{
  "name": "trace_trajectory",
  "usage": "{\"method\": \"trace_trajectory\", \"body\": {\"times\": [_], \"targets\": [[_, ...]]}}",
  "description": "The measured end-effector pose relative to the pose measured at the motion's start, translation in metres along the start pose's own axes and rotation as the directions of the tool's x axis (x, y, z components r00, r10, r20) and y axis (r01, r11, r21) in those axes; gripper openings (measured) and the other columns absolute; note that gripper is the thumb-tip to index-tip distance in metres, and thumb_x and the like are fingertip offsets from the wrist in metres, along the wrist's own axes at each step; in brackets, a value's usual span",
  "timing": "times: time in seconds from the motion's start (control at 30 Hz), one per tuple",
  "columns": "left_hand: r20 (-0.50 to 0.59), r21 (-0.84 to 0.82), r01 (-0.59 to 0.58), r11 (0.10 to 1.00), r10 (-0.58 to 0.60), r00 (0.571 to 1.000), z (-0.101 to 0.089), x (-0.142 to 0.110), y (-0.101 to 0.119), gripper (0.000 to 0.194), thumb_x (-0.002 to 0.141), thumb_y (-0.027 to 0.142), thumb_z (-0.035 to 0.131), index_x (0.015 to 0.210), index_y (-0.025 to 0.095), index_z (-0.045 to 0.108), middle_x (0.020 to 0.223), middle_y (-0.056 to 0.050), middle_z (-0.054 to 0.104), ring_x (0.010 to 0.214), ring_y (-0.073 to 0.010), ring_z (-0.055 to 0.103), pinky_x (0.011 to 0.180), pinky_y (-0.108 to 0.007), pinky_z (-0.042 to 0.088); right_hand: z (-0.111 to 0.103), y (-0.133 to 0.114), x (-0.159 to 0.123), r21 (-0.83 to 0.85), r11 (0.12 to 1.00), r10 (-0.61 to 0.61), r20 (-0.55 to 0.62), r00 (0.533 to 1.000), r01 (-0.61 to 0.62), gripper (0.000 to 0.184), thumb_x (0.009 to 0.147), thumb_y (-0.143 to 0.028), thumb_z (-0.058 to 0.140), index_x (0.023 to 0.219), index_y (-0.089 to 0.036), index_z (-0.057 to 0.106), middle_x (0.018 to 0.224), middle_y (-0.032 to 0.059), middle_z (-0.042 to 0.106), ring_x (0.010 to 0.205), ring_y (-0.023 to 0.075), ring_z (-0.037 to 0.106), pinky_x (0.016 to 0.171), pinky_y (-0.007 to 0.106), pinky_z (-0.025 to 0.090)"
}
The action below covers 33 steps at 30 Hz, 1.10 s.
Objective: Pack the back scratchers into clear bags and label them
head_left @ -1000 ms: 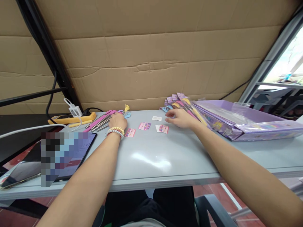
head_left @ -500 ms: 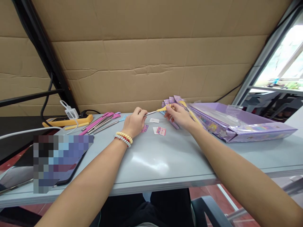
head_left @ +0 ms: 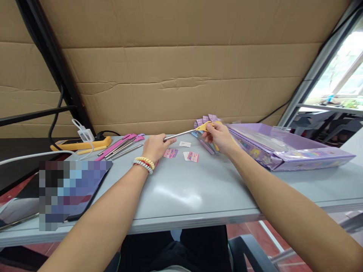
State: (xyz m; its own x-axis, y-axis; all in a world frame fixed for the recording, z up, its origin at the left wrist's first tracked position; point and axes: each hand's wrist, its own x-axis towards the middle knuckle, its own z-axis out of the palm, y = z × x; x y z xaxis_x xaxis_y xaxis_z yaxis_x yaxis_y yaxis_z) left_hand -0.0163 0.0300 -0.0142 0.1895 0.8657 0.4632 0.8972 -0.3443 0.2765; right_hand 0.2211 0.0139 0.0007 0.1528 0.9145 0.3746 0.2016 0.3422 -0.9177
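Slim silver metal stick with yellow head (head_left: 180, 134) spans hands above grey worktop (head_left: 224, 189): left fingers (head_left: 171, 142) closed round shaft, right fingers (head_left: 212, 130) gripping head. Looks mid-handling; pink-and-silver sticks (head_left: 113, 147) lie unheld.

Backdrop: brown cardboard (head_left: 181, 64), one panel creased across the middle. Left: slanting black metal post (head_left: 49, 54) with crossbar (head_left: 36, 115). Foreground: grey table (head_left: 170, 206), glossy (the glare catches my eye from here). Right: grey metal frame (head_left: 299, 88); beyond it, a bright window (head_left: 347, 64) and blurred grey chairs (head_left: 307, 121). Underneath: reddish tiled floor (head_left: 244, 234). Near edge: grey chair arm (head_left: 252, 251).
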Motion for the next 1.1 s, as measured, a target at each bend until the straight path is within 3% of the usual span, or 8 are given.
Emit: {"method": "trace_trajectory", "body": {"times": [0.1,0.17,0.33,0.47,0.57,0.7,0.9,1.1], "targets": [[0.042,-0.024,-0.069,0.997,0.07,0.997,0.001,-0.003,0.009,0.056,0.086,0.065,0.028,0.072,0.022,0.06,0.071,-0.006,0.066,0.069,-0.0203,0.059,0.056,-0.03,0.03,0.0,-0.002,-0.002,0.128,0.992,-0.022,0.044,0.999,0.016,0.041,0.068,-0.056,0.067,0.075,-0.019,0.053,0.063,-0.0002,0.061,0.044,0.0087,0.051,0.04,0.022,0.035],[0.078,-0.049,-0.121,0.991,0.125,0.989,0.003,-0.007,0.017,0.059,0.088,0.064,0.023,0.075,0.022,0.061,0.073,-0.006,0.066,0.069,-0.0205,0.059,0.056,-0.029,0.03,0.004,-0.004,-0.006,0.142,0.99,-0.016,0.18,0.984,-0.01,0.042,0.064,-0.056,0.071,0.071,-0.017,0.056,0.066,0.0012,0.063,0.046,0.0088,0.053,0.042,0.022,0.037],[0.149,-0.07,-0.239,0.968,0.247,0.957,0.003,-0.015,0.031,0.057,0.091,0.058,0.02,0.081,0.021,0.062,0.077,-0.007,0.067,0.072,-0.0213,0.061,0.059,-0.029,0.034,0.012,-0.002,-0.014,0.09,0.993,0.027,0.463,0.886,-0.077,0.039,0.067,-0.052,0.071,0.075,-0.015,0.06,0.066,0.0022,0.066,0.046,0.0097,0.055,0.042,0.022,0.038],[0.187,-0.085,-0.186,0.979,0.199,0.962,-0.001,-0.012,0.026,0.051,0.09,0.055,0.023,0.09,0.021,0.061,0.089,-0.007,0.069,0.079,-0.0215,0.062,0.065,-0.03,0.039,0.011,0.0,-0.012,0.121,0.988,0.034,0.436,0.899,-0.096,0.04,0.066,-0.051,0.073,0.082,-0.015,0.062,0.066,0.0014,0.065,0.047,0.0097,0.055,0.042,0.022,0.038],[0.177,0.018,0.009,1.0,-0.012,0.984,-0.007,-0.004,0.012,0.04,0.088,0.045,0.031,0.098,0.019,0.06,0.098,-0.011,0.069,0.088,-0.0252,0.063,0.069,-0.033,0.043,0.008,0.001,-0.008,0.113,0.99,0.045,0.345,0.937,-0.089,0.039,0.064,-0.05,0.074,0.079,-0.015,0.062,0.065,0.0017,0.064,0.048,0.0096,0.054,0.042,0.022,0.038],[0.259,0.222,0.178,0.959,-0.234,0.937,-0.023,0.0,-0.005,0.035,0.076,0.042,0.046,0.089,0.016,0.066,0.1,-0.018,0.068,0.092,-0.0323,0.063,0.068,-0.036,0.045,0.006,0.002,-0.006,0.053,0.995,0.069,0.241,0.968,-0.084,0.033,0.069,-0.048,0.07,0.076,-0.017,0.06,0.062,0.0005,0.062,0.048,0.0088,0.052,0.042,0.021,0.037],[0.394,0.304,0.214,0.928,-0.327,0.859,-0.042,-0.008,-0.008,0.048,0.05,0.068,0.064,0.059,0.021,0.063,0.074,-0.012,0.068,0.077,-0.0316,0.065,0.067,-0.038,0.048,0.008,-0.001,-0.008,-0.027,0.999,0.051,0.2,0.979,-0.046,0.032,0.073,-0.047,0.068,0.071,-0.017,0.058,0.06,0.0017,0.06,0.048,0.0091,0.051,0.042,0.022,0.038],[0.481,0.35,0.156,0.924,-0.32,0.816,-0.044,-0.012,-0.001,0.041,0.052,0.062,0.067,0.059,0.022,0.062,0.078,-0.01,0.069,0.077,-0.0282,0.064,0.07,-0.036,0.047,0.01,-0.005,-0.011,-0.084,0.995,0.062,0.202,0.978,-0.046,0.033,0.074,-0.046,0.068,0.068,-0.016,0.057,0.057,0.0019,0.059,0.046,0.0086,0.049,0.043,0.022,0.038]]}}
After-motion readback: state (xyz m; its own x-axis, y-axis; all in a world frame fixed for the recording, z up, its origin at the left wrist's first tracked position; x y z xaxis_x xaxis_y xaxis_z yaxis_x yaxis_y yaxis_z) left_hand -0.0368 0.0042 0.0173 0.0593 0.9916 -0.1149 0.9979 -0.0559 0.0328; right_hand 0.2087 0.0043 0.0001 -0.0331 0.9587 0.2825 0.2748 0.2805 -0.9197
